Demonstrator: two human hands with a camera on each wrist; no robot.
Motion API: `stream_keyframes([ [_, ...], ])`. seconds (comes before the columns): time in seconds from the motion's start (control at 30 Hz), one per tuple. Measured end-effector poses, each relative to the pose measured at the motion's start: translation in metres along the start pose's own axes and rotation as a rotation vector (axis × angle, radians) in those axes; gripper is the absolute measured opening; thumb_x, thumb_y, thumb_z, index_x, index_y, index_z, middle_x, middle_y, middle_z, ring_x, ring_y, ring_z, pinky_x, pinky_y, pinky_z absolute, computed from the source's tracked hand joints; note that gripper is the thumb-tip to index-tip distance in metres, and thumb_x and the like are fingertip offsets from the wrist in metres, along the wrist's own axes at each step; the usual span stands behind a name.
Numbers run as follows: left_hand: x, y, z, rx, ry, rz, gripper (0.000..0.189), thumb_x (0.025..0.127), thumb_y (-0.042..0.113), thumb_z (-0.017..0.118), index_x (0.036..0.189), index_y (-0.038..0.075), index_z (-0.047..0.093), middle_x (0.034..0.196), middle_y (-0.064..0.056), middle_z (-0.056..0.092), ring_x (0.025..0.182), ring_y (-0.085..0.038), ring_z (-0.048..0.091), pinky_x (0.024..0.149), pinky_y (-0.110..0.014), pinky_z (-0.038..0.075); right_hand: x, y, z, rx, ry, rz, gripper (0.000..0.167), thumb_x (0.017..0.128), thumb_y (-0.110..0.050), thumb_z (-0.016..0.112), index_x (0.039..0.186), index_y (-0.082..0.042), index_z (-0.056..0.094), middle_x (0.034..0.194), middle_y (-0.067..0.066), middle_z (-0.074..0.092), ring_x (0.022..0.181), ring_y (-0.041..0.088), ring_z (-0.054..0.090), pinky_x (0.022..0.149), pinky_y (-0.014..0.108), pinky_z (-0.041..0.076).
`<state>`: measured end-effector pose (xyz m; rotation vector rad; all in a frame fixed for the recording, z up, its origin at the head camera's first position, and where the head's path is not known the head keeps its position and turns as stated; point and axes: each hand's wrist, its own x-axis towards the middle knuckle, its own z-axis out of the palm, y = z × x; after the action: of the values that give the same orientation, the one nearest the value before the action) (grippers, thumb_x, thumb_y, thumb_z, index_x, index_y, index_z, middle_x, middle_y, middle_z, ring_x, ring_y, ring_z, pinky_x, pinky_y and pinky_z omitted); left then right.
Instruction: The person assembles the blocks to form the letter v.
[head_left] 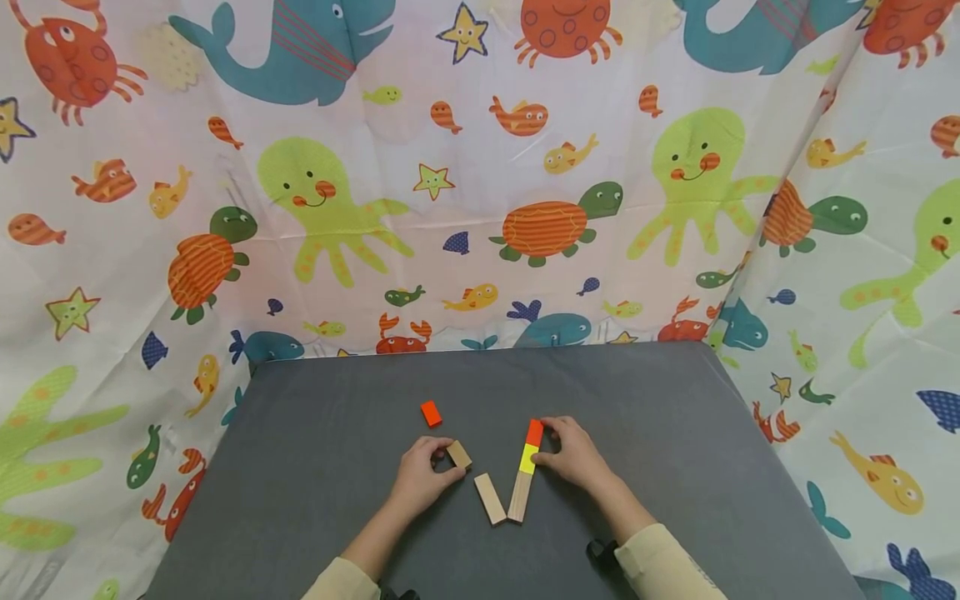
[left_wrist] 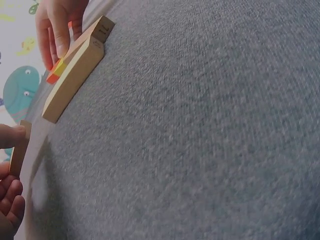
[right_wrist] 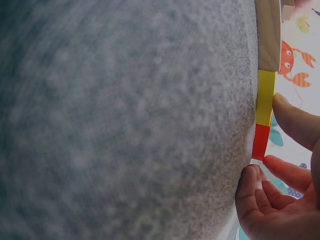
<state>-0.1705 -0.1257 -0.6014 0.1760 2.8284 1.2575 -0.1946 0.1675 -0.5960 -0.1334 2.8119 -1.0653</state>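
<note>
In the head view, my left hand pinches a short plain wooden block between thumb and fingers; the left wrist view shows this block on edge. To the right, a line of blocks lies end to end: a long wooden block, a yellow block and a red block. My right hand is at its far end, thumb against the yellow block and index fingertip at the end of the red block. Another long wooden block slants beside the line, their near ends close together.
An orange-red block lies alone beyond my left hand. Grey cloth covers the table. Behind it and along the sides hangs a white curtain printed with sea animals.
</note>
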Motion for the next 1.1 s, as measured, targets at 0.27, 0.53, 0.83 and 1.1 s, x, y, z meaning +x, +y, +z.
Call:
stream_keyframes([
  [0.27, -0.002, 0.007, 0.002, -0.003, -0.009, 0.011, 0.050, 0.080, 0.028, 0.086, 0.123, 0.010, 0.069, 0.110, -0.003, 0.063, 0.100, -0.021, 0.058, 0.088, -0.043, 0.048, -0.001, -0.001, -0.001, 0.001, -0.005, 0.011, 0.069, 0.080, -0.028, 0.086, 0.140, -0.007, 0.058, 0.130, 0.012, 0.057, 0.109, 0.026, 0.057, 0.097, 0.048, 0.049],
  [0.53, -0.001, 0.008, 0.005, 0.009, -0.025, 0.023, 0.050, 0.080, 0.029, 0.086, 0.123, 0.011, 0.070, 0.110, -0.003, 0.063, 0.099, -0.019, 0.058, 0.088, -0.042, 0.049, -0.002, -0.001, 0.000, 0.015, -0.005, 0.016, 0.069, 0.081, -0.027, 0.086, 0.140, -0.007, 0.058, 0.131, 0.013, 0.057, 0.111, 0.027, 0.057, 0.098, 0.048, 0.049],
  [0.83, 0.002, 0.008, 0.009, -0.001, -0.033, 0.035, 0.049, 0.079, 0.029, 0.086, 0.121, 0.010, 0.070, 0.107, -0.003, 0.063, 0.097, -0.019, 0.058, 0.086, -0.040, 0.048, -0.001, -0.003, -0.001, 0.011, 0.003, 0.014, 0.069, 0.081, -0.026, 0.086, 0.140, -0.006, 0.058, 0.131, 0.014, 0.057, 0.111, 0.027, 0.057, 0.099, 0.048, 0.049],
  [1.1, 0.003, 0.006, 0.014, -0.009, -0.039, 0.028, 0.049, 0.079, 0.030, 0.085, 0.122, 0.011, 0.070, 0.108, -0.002, 0.063, 0.098, -0.018, 0.057, 0.087, -0.041, 0.048, -0.002, -0.004, 0.000, 0.005, 0.007, 0.020, 0.068, 0.080, -0.026, 0.086, 0.139, -0.007, 0.059, 0.130, 0.013, 0.057, 0.110, 0.027, 0.057, 0.099, 0.048, 0.048],
])
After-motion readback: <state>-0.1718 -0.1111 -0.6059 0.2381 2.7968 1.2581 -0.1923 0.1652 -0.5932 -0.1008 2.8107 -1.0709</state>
